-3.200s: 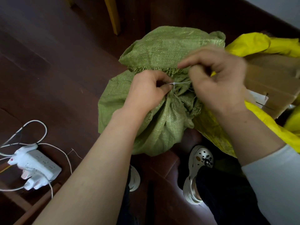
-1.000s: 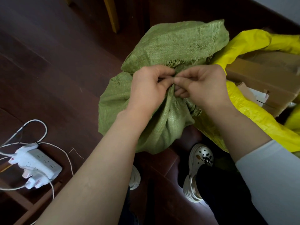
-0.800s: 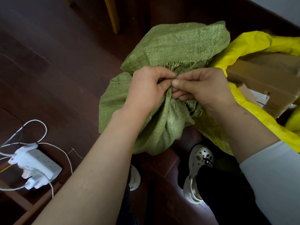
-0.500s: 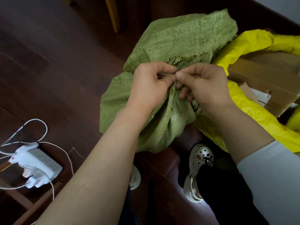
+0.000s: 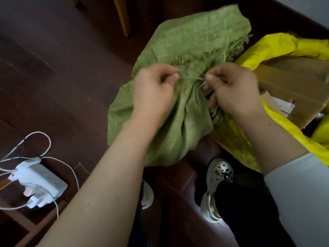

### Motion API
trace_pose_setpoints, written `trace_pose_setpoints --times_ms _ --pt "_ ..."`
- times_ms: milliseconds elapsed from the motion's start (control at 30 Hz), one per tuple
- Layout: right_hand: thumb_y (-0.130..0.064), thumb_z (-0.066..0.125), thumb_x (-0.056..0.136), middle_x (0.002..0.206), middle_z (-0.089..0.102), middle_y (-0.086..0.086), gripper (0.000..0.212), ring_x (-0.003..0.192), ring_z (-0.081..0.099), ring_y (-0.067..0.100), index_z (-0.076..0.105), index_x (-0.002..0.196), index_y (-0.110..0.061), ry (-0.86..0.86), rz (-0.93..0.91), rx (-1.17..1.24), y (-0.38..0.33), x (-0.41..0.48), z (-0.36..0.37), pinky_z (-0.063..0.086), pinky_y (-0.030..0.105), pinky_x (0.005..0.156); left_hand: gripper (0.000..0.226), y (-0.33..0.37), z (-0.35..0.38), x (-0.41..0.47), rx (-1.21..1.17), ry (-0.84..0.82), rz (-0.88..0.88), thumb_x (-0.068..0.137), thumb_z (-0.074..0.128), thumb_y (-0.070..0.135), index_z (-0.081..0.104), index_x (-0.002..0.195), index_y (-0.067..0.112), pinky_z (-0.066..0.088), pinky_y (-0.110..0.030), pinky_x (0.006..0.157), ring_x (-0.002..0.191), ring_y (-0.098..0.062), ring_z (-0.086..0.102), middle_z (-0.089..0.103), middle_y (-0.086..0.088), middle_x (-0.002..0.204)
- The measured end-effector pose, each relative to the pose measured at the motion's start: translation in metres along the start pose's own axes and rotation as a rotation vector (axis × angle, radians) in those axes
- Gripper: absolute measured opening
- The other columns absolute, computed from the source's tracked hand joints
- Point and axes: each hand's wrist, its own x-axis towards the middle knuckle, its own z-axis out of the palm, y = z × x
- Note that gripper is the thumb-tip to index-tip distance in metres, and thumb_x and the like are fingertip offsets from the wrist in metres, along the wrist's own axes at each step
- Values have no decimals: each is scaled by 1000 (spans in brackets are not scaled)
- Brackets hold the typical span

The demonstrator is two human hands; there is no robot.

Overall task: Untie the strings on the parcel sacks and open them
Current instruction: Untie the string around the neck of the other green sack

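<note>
A green woven sack stands on the dark floor in front of me, its neck gathered and its top flap spread out above. My left hand pinches a thin string end at the left of the neck. At the right of the neck my right hand pinches the other end, with pale string loops showing by its fingers. The two hands are apart, and the thin string runs between them across the gathered fabric. The picture is blurred by motion.
A yellow sack lies open at the right with a cardboard box inside. A white power strip with cables lies on the floor at the lower left. My shoes stand below the sack. A yellow chair leg stands behind.
My hands were together at the sack's neck half a second ago; now they have pulled apart, left hand leftward and right hand rightward, with the string drawn between them. The top flap has spread wider.
</note>
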Motion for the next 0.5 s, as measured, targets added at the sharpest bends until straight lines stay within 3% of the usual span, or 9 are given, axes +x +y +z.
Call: trace_pose_setpoints --times_ms 67,133,200,267,367,433,500 --pt "-9 51 94 69 61 -3 7 30 51 3 57 91 -9 9 54 122 0 1 -7 37 14 36 5 -3 -4 5 -180 83 -202 83 67 13 71 85 17 52 -30 89 85 -10 65 67 8 81" --pt "-9 50 95 72 61 0 6 32 53 4 55 94 -6 -23 96 226 -2 -1 -6 33 14 32 6 -3 -2 4 -370 61 -410 86 63 14 68 86 15 53 -40 92 93 -19 66 69 -4 90" --pt "-7 49 95 74 59 0 6 35 57 4 53 91 -8 -16 128 339 -4 -2 -3 32 17 30 10 0 1 3 -376 40 -503 89 59 20 65 93 14 52 -42 92 95 -21 65 68 -6 94" --pt "-8 49 95 76 61 1 10 40 60 4 53 87 -12 13 145 431 -6 0 -4 34 17 31 38 6 1 4 -304 -55 -504 84 64 40 59 111 14 48 -34 95 104 -17 61 64 0 110" --pt "-9 51 94 81 66 3 10 43 62 6 55 87 -14 44 147 529 -8 0 -9 38 17 33 107 10 1 -1 -10 -263 -350 60 75 60 26 143 15 39 -28 100 126 -14 44 44 2 140" --pt "-9 52 94 84 65 3 7 48 65 6 56 89 -13 117 125 558 -9 -3 -11 39 17 34 115 5 5 -2 140 -278 -225 58 78 57 18 147 16 40 -37 105 128 -18 44 43 -2 142" --pt "-11 52 94 86 64 1 5 53 67 6 56 92 -12 229 103 580 -10 -8 -17 39 17 35 99 1 7 0 226 -246 -164 69 75 46 19 146 18 41 -42 104 126 -20 46 46 -4 140"
